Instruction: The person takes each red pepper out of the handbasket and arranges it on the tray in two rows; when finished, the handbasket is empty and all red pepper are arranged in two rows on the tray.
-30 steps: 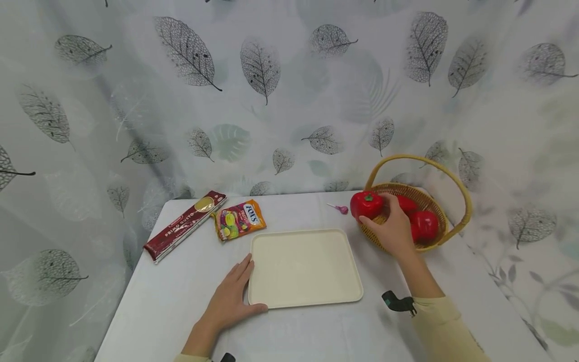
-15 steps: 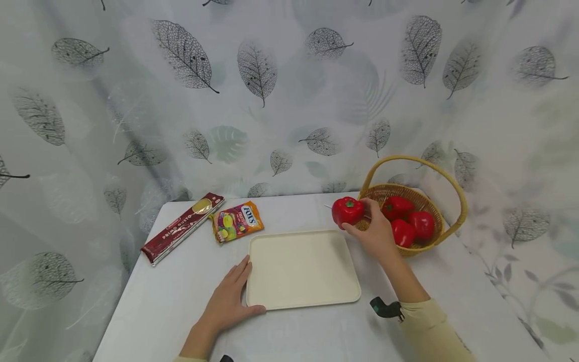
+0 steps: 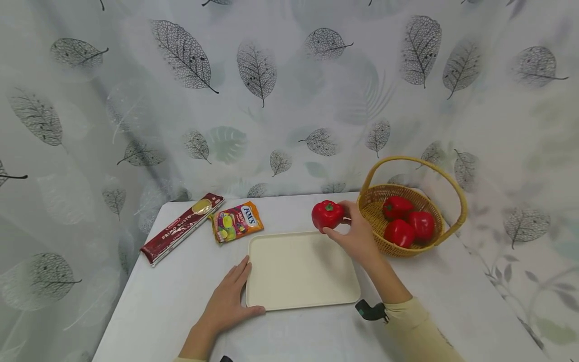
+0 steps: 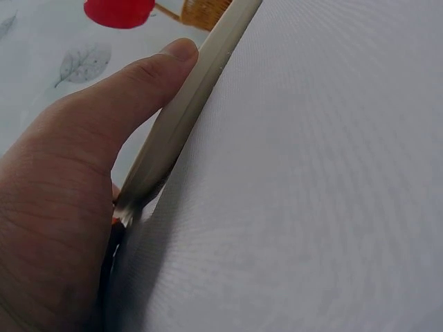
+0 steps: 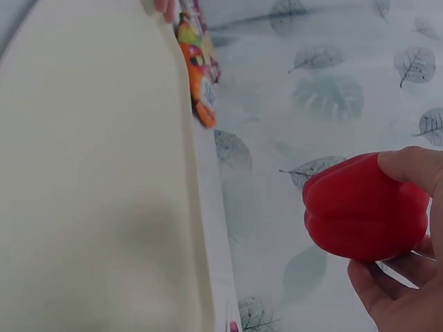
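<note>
My right hand grips a red bell pepper with a green stem end, held up over the far right part of the cream tray. In the right wrist view, thumb and fingers close round one end of the pepper, beyond the tray's long edge. My left hand rests at the tray's near left corner, its fingers straight along the left side and the thumb at the front rim. The left wrist view shows that thumb against the tray's side.
A wicker basket with a tall handle stands to the right, holding several red vegetables or fruits. At the back left lie a Fox's candy bag and a long Primo Gusto spaghetti packet. A patterned curtain hangs behind the table.
My right hand has carried the bell pepper leftward from the basket to over the tray's far right part. The pepper now covers the lollipop in the head view. My left hand stays at the tray.
</note>
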`<control>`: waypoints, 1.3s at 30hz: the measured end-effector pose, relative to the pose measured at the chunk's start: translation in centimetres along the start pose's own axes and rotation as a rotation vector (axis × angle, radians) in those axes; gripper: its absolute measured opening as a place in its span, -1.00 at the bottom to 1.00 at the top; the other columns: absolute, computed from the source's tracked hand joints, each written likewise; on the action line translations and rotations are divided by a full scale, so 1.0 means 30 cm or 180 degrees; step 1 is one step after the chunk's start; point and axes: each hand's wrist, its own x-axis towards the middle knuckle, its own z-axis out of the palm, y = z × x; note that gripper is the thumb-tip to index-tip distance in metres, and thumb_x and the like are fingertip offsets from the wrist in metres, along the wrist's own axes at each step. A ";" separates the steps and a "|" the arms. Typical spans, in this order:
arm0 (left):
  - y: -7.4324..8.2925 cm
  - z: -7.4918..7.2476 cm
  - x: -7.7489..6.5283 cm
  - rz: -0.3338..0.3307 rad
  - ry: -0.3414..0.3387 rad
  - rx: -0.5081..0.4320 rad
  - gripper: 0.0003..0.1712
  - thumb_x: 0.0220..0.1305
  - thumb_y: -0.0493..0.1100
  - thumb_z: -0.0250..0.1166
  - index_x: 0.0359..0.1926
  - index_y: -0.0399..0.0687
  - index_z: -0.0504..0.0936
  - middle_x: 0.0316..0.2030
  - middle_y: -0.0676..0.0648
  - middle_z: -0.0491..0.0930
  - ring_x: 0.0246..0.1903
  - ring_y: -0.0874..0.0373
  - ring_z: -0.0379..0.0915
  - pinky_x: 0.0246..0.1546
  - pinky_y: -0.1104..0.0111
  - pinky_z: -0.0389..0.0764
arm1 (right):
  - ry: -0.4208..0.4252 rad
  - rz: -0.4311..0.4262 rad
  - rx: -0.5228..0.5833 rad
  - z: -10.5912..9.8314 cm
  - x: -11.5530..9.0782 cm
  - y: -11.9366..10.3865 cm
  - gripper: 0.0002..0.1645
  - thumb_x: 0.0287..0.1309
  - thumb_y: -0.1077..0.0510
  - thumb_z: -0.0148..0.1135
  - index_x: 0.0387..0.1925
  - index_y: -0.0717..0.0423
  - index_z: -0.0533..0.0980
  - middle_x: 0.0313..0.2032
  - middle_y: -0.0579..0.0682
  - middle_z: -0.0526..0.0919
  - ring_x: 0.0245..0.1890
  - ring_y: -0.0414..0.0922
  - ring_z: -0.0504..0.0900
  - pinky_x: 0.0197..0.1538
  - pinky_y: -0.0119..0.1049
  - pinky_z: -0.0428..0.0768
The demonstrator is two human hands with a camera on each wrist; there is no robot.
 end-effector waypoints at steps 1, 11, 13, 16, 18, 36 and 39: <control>-0.001 0.001 0.000 0.0000 -0.0002 0.0003 0.51 0.00 0.77 0.34 0.69 -0.13 0.23 0.72 0.02 0.03 0.61 -0.22 0.12 0.52 -0.14 0.32 | -0.0023 -0.0014 0.0010 0.007 0.000 -0.006 0.05 0.07 0.11 0.74 0.49 0.12 0.33 0.32 0.17 0.59 0.28 0.15 0.58 0.16 0.13 0.75; -0.001 0.002 0.000 -0.0008 0.0023 0.0004 0.51 -0.01 0.79 0.33 0.70 -0.10 0.24 0.72 0.04 0.04 0.61 -0.20 0.14 0.51 -0.14 0.33 | -0.0212 -0.0051 0.0116 0.091 -0.008 -0.044 0.01 0.12 0.10 0.71 0.50 0.09 0.34 0.32 0.15 0.61 0.27 0.12 0.60 0.18 0.11 0.74; 0.001 0.001 0.000 -0.0020 0.0031 0.0007 0.51 -0.02 0.79 0.33 0.70 -0.09 0.24 0.72 0.04 0.05 0.60 -0.19 0.14 0.50 -0.15 0.35 | -0.0234 -0.0041 0.0107 0.109 -0.013 -0.047 0.02 0.11 0.11 0.72 0.50 0.08 0.35 0.32 0.13 0.61 0.27 0.11 0.60 0.18 0.09 0.74; 0.003 0.001 0.002 -0.0047 0.0031 0.0041 0.51 -0.03 0.80 0.33 0.70 -0.08 0.25 0.71 0.04 0.06 0.60 -0.18 0.15 0.49 -0.15 0.37 | -0.0264 -0.0062 0.0131 0.134 -0.018 -0.048 0.01 0.10 0.11 0.72 0.49 0.07 0.36 0.32 0.10 0.62 0.27 0.08 0.61 0.18 0.03 0.74; 0.004 0.002 0.003 -0.0069 0.0027 0.0046 0.52 -0.04 0.81 0.32 0.70 -0.06 0.25 0.72 0.04 0.06 0.60 -0.18 0.15 0.48 -0.16 0.38 | -0.0280 -0.0111 0.0151 0.148 -0.018 -0.046 0.00 0.10 0.11 0.72 0.49 0.07 0.37 0.32 0.08 0.61 0.27 0.06 0.61 0.19 0.00 0.74; 0.010 -0.003 -0.002 -0.0018 0.0087 0.0035 0.48 -0.02 0.77 0.36 0.68 -0.09 0.29 0.70 0.01 0.11 0.59 -0.20 0.17 0.46 -0.18 0.40 | -0.0565 -0.0316 0.0441 0.259 0.007 -0.026 -0.03 0.15 0.13 0.70 0.53 0.11 0.42 0.33 0.01 0.60 0.27 0.02 0.61 0.24 0.13 0.70; 0.015 -0.007 -0.002 -0.0057 0.0038 0.0033 0.48 -0.02 0.78 0.35 0.68 -0.08 0.28 0.70 0.01 0.10 0.60 -0.19 0.16 0.47 -0.18 0.38 | -0.0649 -0.0352 0.0485 0.277 0.015 -0.026 -0.03 0.16 0.13 0.70 0.54 0.11 0.43 0.32 0.00 0.62 0.24 0.01 0.63 0.23 0.14 0.71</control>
